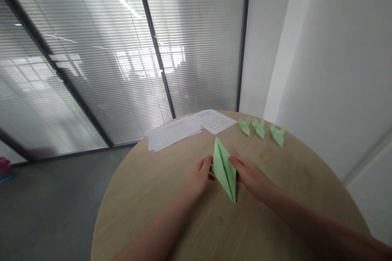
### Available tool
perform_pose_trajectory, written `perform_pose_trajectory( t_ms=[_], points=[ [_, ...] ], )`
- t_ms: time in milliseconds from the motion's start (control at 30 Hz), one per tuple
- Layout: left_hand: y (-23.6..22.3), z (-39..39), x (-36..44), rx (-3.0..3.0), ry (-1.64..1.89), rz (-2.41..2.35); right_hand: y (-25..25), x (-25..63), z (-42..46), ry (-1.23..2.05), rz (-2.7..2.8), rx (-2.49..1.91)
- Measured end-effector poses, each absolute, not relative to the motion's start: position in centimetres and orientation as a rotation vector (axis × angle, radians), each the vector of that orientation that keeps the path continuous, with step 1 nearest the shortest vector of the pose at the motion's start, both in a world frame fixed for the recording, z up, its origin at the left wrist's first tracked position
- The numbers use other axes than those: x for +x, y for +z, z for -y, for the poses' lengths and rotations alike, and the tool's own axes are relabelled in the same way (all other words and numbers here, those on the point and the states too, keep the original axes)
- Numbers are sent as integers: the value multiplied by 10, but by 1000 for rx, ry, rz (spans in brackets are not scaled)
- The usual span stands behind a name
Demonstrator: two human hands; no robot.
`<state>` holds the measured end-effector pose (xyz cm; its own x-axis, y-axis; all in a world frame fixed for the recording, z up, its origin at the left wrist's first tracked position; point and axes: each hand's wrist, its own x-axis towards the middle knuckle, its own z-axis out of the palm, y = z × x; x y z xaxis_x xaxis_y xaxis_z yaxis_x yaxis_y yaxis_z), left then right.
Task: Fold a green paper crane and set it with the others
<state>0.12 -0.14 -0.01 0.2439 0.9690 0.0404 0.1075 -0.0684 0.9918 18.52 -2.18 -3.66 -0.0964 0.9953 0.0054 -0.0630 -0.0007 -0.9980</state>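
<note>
A light green sheet of origami paper point(223, 167), folded into a long diamond with a slit down its middle, is held up above the table between both hands. My left hand point(202, 173) grips its left edge, with the fingers partly hidden behind it. On the other side, my right hand point(246, 172) pinches the right edge, thumb on the front face. The diamond's lower end comes to narrow points. Three finished green paper birds stand toward the back right: a left bird point(245, 127), a middle bird point(259, 128) and a right bird point(278, 134).
The round wooden table point(137, 204) bears printed sheets point(176, 130) at its far left, overlapping another printed page point(214, 120). Behind are glass panels with blinds point(202, 49); a white wall point(337, 69) rises close on the right. A pink object point(4, 167) sits at far left.
</note>
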Motion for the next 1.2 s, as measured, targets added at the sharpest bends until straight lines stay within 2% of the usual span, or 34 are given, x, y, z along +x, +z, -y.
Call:
perform_pose_trajectory(
  t_ms=[533, 767, 1200],
  points=[
    [4, 3, 1, 1507, 1018, -1098, -35, 186, 22, 1114, 1439, -1197],
    [13, 5, 2, 1388, 1163, -960, -28, 184, 29, 1230, 1485, -1114],
    [18, 8, 3, 1376, 1163, -957, -16, 185, 36, 1176, 1639, -1128]
  ],
)
